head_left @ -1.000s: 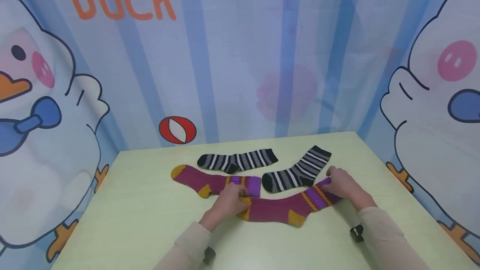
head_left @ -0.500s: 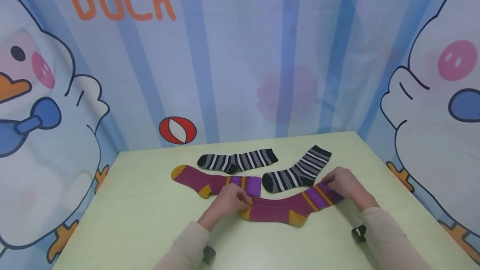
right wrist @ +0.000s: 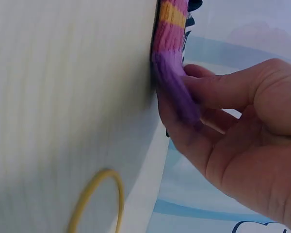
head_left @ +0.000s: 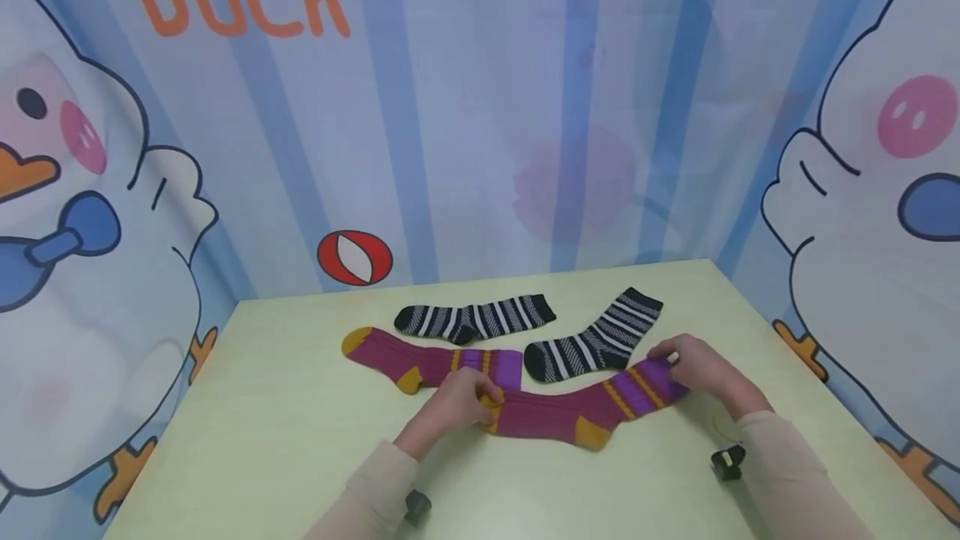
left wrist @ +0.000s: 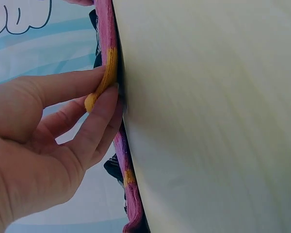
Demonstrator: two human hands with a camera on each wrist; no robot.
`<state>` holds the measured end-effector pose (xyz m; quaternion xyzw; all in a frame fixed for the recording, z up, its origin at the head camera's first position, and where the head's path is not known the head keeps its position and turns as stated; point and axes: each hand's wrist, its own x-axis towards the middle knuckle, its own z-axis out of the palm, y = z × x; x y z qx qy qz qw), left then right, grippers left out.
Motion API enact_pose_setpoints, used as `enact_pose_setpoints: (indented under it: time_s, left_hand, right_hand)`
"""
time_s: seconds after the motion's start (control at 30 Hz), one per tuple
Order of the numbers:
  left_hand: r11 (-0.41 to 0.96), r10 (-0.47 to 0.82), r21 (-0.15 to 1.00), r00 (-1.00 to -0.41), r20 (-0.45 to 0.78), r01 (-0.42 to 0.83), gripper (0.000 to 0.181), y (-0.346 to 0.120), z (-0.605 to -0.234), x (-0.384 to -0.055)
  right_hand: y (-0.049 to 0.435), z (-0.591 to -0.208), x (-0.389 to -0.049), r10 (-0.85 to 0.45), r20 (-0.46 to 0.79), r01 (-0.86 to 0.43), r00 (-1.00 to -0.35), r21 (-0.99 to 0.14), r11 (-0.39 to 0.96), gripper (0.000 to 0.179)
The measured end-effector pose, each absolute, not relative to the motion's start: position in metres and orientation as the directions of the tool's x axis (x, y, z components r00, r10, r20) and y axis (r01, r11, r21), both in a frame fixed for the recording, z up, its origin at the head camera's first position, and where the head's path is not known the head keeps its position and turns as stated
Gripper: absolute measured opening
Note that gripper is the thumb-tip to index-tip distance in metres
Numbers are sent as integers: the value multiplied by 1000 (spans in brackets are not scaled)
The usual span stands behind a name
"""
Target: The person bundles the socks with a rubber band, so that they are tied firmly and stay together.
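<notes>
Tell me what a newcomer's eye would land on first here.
The magenta sock stretched across the near middle of the pale green table, with the left hand pinching its yellow toe and the right hand gripping its purple cuff. Behind it lie its twin and two black-and-white striped socks.

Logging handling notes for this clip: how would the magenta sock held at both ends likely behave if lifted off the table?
Probably floppy: the magenta sock lies flat and bent on the table, so its middle would sag between the left hand and right hand. Likely light, since a fingertip pinch on the toe looks enough. Its ribbed knit seems unlikely to slip or roll.
</notes>
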<state>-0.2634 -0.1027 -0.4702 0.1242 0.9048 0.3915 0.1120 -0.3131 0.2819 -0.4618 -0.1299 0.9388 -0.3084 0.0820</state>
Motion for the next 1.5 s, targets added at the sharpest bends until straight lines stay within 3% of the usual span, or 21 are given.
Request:
enact_pose_setpoints:
  time_s: [0.23, 1.0, 1.27, 1.5]
  left_hand:
    - [673, 306, 727, -947, -103, 138, 16, -103, -470, -265]
    - [610, 331, 783, -937, -111, 123, 26, -122, -451, -260]
    - [548, 355, 831, -926, -128, 95, 27, -142, -449, -258]
    - [516, 348, 853, -928, -132, 73, 28, -158, -448, -255]
  right_hand:
    - [287, -465, -314, -315, -109, -167, -943, -663, 729, 43]
    - [288, -456, -303, -312, -249, -66, -917, -676, 734, 52]
    - [280, -451, -292, -405, -229, -78, -885, -785, 614, 57]
    - [265, -451, -284, -404, -227, -69, -886, -796, 601, 58]
